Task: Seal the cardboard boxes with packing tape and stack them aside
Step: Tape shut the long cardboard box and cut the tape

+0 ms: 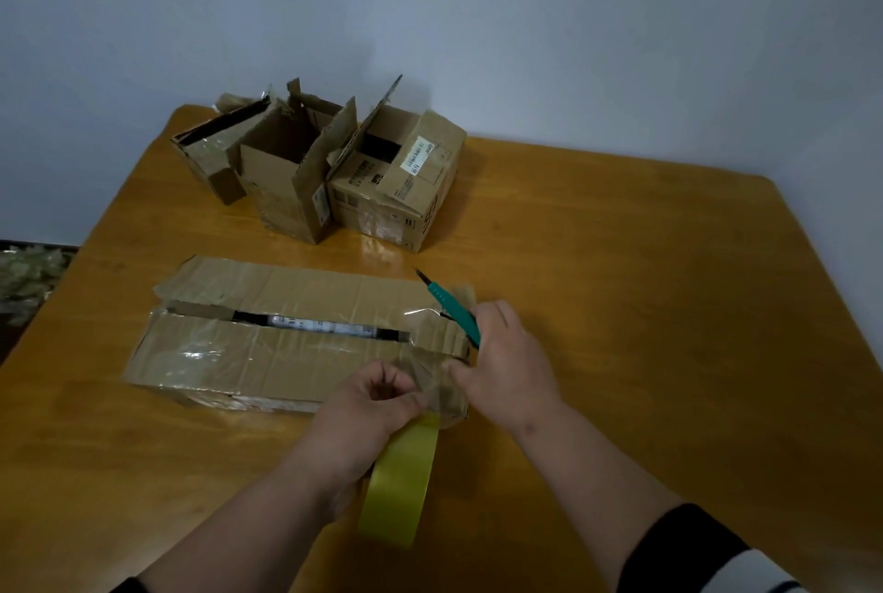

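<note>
On wooden table (621, 306), hands: left (377, 406) pinching tape (401, 482), right (506, 353) gripping cutter (454, 310).

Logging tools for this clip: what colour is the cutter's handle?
Teal green, in the head view; the right hand grips the cutter.

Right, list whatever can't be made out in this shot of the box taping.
Head view only:
- Long box: the contents show only through the gap between its flaps; the near right corner is hidden by both hands.
- Tape roll: its core is hidden behind the left hand.
- Green cutter: its handle end is covered by the right hand.
- White label on the rear right box: print too small to read.
</note>
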Tool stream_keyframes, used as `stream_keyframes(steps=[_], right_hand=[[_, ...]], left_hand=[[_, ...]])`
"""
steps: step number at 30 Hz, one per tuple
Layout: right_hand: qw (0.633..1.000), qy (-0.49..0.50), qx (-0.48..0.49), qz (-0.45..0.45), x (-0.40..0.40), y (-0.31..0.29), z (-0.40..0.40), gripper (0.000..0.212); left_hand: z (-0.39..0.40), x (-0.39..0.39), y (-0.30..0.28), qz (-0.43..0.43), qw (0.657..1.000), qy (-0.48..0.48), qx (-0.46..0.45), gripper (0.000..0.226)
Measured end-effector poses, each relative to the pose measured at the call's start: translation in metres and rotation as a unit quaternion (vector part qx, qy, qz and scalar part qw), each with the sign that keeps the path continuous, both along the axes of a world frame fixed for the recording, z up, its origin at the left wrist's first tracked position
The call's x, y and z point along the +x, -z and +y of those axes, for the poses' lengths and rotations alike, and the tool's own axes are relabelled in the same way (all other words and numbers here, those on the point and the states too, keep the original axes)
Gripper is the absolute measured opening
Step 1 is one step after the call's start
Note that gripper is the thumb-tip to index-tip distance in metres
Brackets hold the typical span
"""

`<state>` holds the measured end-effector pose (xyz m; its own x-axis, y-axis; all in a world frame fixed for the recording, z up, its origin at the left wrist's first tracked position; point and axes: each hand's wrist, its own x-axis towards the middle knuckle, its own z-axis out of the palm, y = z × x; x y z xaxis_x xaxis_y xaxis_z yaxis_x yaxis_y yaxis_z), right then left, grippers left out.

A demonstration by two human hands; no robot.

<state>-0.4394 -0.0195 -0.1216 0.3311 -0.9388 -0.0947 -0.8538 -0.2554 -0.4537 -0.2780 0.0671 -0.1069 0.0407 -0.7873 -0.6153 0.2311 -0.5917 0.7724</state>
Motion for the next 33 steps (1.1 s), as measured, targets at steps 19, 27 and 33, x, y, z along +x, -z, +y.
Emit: stream_keyframes(steps=[19,27,33], right_hand=[[0.981,0.083,0.155,-0.085,-0.001,-0.004,-0.015,0.033],[0.972,0.104,0.163,-0.134,-0.003,-0.010,-0.020,0.036],[0.962,0.105,0.154,-0.199,-0.009,-0.019,-0.019,0.037]], left_hand=[[0.000,0.004,0.002,0.013,1.000,0.002,-0.002,0.016],[-0.003,0.004,-0.001,0.039,0.999,-0.012,0.010,0.013],[-0.009,0.004,-0.005,0.039,0.999,0.019,0.015,0.011]])
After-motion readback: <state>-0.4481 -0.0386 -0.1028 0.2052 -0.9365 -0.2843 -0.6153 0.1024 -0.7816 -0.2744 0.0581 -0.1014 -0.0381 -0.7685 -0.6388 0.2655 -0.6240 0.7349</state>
